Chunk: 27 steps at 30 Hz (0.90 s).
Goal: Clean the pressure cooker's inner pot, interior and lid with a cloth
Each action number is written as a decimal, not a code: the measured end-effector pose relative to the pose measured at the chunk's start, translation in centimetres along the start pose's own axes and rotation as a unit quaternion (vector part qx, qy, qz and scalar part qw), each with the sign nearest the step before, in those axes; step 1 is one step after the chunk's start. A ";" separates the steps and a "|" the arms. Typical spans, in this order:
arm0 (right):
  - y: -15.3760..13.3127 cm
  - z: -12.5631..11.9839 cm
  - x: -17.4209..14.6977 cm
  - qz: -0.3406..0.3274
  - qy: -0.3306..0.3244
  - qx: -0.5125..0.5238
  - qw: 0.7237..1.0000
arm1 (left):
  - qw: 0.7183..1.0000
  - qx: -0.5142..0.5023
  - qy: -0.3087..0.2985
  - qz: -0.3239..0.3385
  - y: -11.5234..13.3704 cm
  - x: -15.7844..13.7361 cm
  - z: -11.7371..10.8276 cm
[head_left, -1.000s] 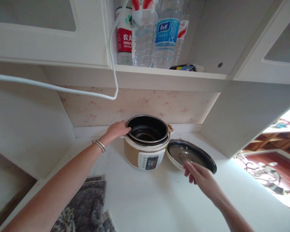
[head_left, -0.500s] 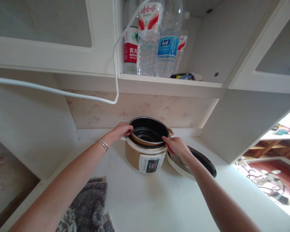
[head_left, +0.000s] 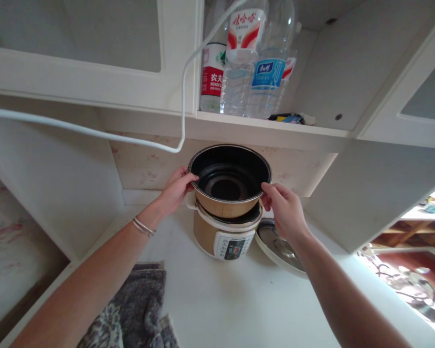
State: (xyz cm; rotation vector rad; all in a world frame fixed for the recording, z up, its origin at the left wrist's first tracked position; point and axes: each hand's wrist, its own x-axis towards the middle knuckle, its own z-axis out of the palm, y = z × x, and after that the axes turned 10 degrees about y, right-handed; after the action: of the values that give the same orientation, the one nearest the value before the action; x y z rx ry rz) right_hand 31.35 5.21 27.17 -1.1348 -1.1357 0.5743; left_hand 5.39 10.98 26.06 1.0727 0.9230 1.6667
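Between my two hands hangs the inner pot (head_left: 226,205), gold outside and black inside, tilted toward me. My left hand (head_left: 177,188) pinches its rim on the left, thumb over the edge. On the opposite side my right hand (head_left: 282,205) grips the rim between thumb and fingers. Directly beneath is the pressure cooker body (head_left: 205,232), gold and white with a control panel, its black opening partly covered by the pot. The round cooker lid (head_left: 275,244) lies on the counter to the right, partly hidden behind my right hand and forearm.
A dark patterned towel (head_left: 141,295) lies on the white counter (head_left: 232,309) at front left. Plastic bottles (head_left: 239,72) stand in the cupboard above. A white cable (head_left: 130,137) hangs across the upper left. Side panels (head_left: 377,183) flank the counter.
Both hands have raised the inner pot out of the cooker body and nearer to me. More of the lid shows now. The view has shifted slightly.
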 end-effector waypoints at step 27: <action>6.9 11.5 -15.6 0.164 -0.265 -0.002 0.950 | 0.953 -0.032 0.297 -0.051 -5.0 -14.9 -19.7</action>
State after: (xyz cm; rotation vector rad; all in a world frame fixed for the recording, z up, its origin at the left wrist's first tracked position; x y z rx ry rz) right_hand 16.24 -0.62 14.45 -1.2183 -1.4081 1.1891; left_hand -8.62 -3.74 11.16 0.4617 1.2654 1.9533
